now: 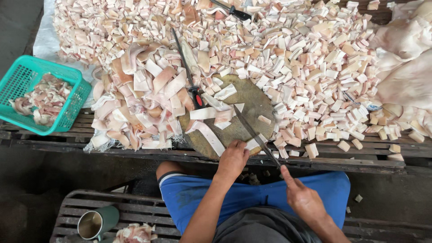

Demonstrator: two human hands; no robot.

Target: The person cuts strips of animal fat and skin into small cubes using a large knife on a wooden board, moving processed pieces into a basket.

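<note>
Steel knife (252, 130) in the closed right hand (305, 199) pointed up-left across the round chopping board (252, 101); the left hand (232, 158) pinned a fat strip (253, 144) on the board's near edge, cut pork pieces (315, 58) heaped beyond it.

Teal basket (67, 112) of scraps at left; metal mug (96, 222) on the slatted bench (135, 209)

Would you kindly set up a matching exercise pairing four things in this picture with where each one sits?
Things:
1. teal basket
2. metal mug
3. long knife
4. red-handled sharpening steel

Places:
A. in the right hand, blade across the round chopping board
B. lying on the heap of cut pieces, above the board
C. far left, on the slatted bench, holding scraps
D. bottom left, on the low rack by the knee

Pairs: 1-C, 2-D, 3-A, 4-B
</note>
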